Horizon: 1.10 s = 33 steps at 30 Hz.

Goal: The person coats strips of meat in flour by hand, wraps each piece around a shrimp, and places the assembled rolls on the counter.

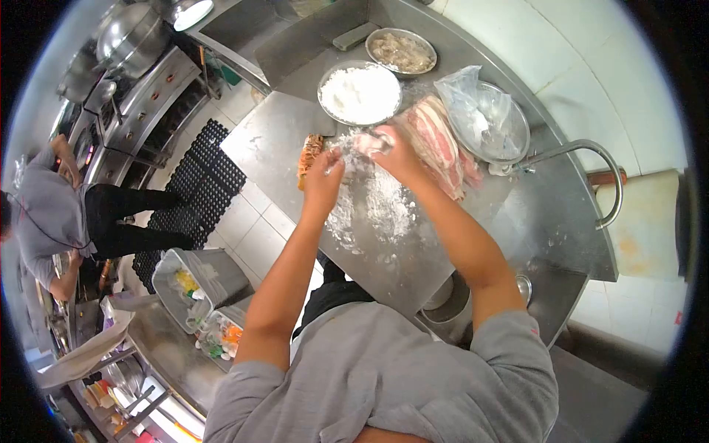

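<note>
My right hand [396,155] pinches a pale, flour-dusted piece of food [367,143] low over the steel counter. Its exact kind I cannot make out. Close by on the left, my left hand [323,176] has its fingers curled together, and anything in them is hidden. White flour [388,203] is scattered on the counter beneath and in front of both hands. Beyond them stands a round metal bowl of white flour [360,92]. An orange-brown patterned object [309,151] lies beside my left hand. Streaky strips of raw bacon [432,136] lie right of my right hand.
A bowl of greyish pale pieces [402,52] stands at the back. To the right are a bowl with a clear plastic bag [480,111] and a curved faucet [609,177]. A lined bin [203,277] stands on the floor at left; another person [66,199] works near the stove.
</note>
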Tool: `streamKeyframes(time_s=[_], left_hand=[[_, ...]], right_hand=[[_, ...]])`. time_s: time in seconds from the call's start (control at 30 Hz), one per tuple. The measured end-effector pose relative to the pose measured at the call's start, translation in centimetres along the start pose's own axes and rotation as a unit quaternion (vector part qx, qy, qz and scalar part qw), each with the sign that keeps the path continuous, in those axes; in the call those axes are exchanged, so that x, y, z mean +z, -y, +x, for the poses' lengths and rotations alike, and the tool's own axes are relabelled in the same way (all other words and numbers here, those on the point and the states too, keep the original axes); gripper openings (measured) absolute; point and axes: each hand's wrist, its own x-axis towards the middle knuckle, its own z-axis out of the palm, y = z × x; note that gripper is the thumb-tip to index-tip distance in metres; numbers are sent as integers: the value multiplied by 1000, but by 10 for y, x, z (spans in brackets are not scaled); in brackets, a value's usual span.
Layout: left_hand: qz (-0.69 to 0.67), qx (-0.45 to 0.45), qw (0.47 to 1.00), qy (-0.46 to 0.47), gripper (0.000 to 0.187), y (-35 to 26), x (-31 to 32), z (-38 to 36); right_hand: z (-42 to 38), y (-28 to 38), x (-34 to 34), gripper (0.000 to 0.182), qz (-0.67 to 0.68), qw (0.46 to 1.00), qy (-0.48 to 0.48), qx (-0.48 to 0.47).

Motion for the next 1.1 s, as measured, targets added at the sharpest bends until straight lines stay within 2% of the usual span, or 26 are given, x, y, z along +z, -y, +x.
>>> streamKeyframes(time_s=[0.03, 0.07, 0.1, 0.13, 0.23, 0.27, 0.33, 0.47, 0.5, 0.53, 0.57, 0.6, 0.77, 0.87, 1.0, 1.1], left_hand=[[-46, -29, 998, 28, 40, -5, 0, -7], [-92, -59, 992, 59, 43, -7, 2, -13], [-142, -81, 984, 73, 46, -8, 7, -18], [-193, -103, 972, 90, 50, -9, 15, -22], [-292, -139, 932, 161, 61, -19, 27, -34], [-319, -140, 921, 176, 61, -22, 30, -38], [-361, -141, 901, 196, 60, -19, 34, -42], [-480, -163, 852, 131, 58, -4, 53, -51], [-481, -169, 853, 113, 59, -4, 55, -53], [-482, -175, 853, 94, 61, -4, 56, -54], [-482, -183, 853, 76, 63, -3, 57, -56], [-465, -185, 863, 70, 64, -5, 58, -57], [-380, -165, 909, 41, 64, -22, 61, -63], [-411, -144, 897, 74, 49, -15, 55, -61], [-481, -169, 856, 82, 33, -2, 51, -61], [-487, -201, 847, 75, 31, 7, 48, -63]], right_hand=[[-5, 3, -3, 34, 146, 983, 40, 108], [-14, 3, -11, 31, 286, 930, 78, 215], [-24, 4, -17, 29, 416, 845, 111, 316], [-34, 3, -20, 25, 487, 802, 108, 328], [-56, 11, -31, 24, 581, 720, 122, 360], [-61, 13, -29, 24, 582, 708, 79, 392], [-68, 9, -29, 24, 572, 720, 116, 376], [-75, 18, -20, 22, 481, 773, 124, 396], [-77, 20, -16, 22, 333, 885, 84, 314], [-79, 20, -10, 23, 170, 960, 40, 220], [-84, 21, -6, 24, 0, 993, -6, 118], [-85, 32, -10, 29, -18, 995, -34, 94], [-96, 48, -11, 32, 43, 996, -37, 75], [-101, 45, -11, 32, 84, 992, -51, 82], [-103, 35, -6, 36, 138, 985, -46, 91], [-104, 44, -7, 40, 47, 998, -14, 31]])
